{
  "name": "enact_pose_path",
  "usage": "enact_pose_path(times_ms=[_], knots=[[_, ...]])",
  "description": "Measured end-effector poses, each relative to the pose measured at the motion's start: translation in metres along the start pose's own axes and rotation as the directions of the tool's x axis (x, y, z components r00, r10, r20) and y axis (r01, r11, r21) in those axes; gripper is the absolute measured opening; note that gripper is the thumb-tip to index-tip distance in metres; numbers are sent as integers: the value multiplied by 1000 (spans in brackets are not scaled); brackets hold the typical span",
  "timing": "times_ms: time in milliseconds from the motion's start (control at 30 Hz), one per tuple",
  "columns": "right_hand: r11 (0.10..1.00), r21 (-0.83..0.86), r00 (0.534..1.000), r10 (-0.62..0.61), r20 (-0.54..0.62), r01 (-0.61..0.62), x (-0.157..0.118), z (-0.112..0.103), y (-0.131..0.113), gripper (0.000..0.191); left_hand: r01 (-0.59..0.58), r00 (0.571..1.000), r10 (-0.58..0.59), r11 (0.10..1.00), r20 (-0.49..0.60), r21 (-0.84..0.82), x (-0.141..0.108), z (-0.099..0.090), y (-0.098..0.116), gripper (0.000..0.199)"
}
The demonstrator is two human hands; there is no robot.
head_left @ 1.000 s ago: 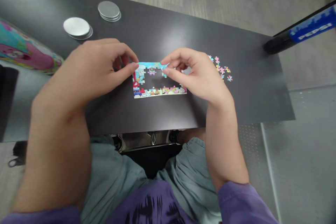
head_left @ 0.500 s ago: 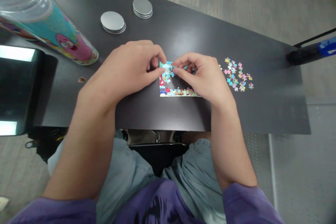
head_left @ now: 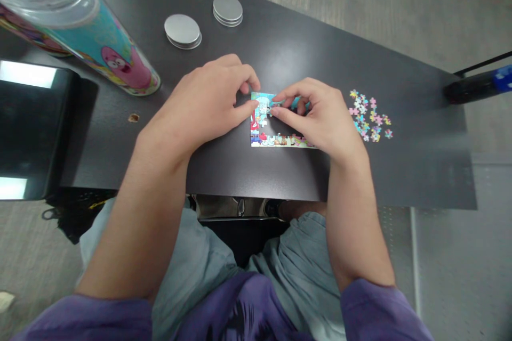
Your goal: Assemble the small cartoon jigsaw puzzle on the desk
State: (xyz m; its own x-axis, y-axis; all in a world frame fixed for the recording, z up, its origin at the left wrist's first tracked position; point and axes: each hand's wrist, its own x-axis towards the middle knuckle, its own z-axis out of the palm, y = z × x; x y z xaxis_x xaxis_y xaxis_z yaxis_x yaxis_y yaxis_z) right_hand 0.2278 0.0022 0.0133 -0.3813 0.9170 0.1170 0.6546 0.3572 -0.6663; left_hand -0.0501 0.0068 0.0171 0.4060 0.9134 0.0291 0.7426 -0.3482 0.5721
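Observation:
A partly assembled jigsaw puzzle [head_left: 280, 141] with a colourful cartoon print lies on the dark table, its frame joined along the left and bottom sides. My left hand [head_left: 218, 93] rests at its upper left corner; thumb and index finger are apart, the thumb tip touching the left edge. Over the puzzle's upper part, my right hand [head_left: 316, 112] pinches a small puzzle piece [head_left: 269, 113] between thumb and index finger, beside the joined pieces at the left. The right hand covers much of the puzzle's right side. Loose puzzle pieces [head_left: 375, 117] lie scattered to the right of that hand.
Two stacks of silver discs [head_left: 182, 31] sit at the back left. A tall clear-topped canister [head_left: 120, 58] with cartoon print stands near a black tablet-like device [head_left: 32, 133]. A small brown scrap [head_left: 134, 117] lies between. A dark blue-labelled object [head_left: 476, 88] is at the right edge.
The whole view has shifted slightly, so the table things appear further right. My fingers stay at nearly the same places on the puzzle, with the right fingertips a little further from the left thumb.

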Motion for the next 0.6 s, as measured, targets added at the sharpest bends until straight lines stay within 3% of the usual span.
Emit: enact_pose_path(times_ms=[433, 533, 600], knots=[[1000, 0, 999, 20, 43, -20, -1, 0, 2, 4, 35, 999, -35, 999, 18, 19, 0, 2, 1, 30], [999, 42, 1000, 8, -20, -7, -3, -9, 0, 6, 21, 1000, -21, 1000, 15, 15, 0, 2, 0, 29], [997, 61, 995, 44, -86, -39, -6, -19, 0, 18, 8, 1000, -8, 1000, 6, 11, 0, 2, -2, 28]])
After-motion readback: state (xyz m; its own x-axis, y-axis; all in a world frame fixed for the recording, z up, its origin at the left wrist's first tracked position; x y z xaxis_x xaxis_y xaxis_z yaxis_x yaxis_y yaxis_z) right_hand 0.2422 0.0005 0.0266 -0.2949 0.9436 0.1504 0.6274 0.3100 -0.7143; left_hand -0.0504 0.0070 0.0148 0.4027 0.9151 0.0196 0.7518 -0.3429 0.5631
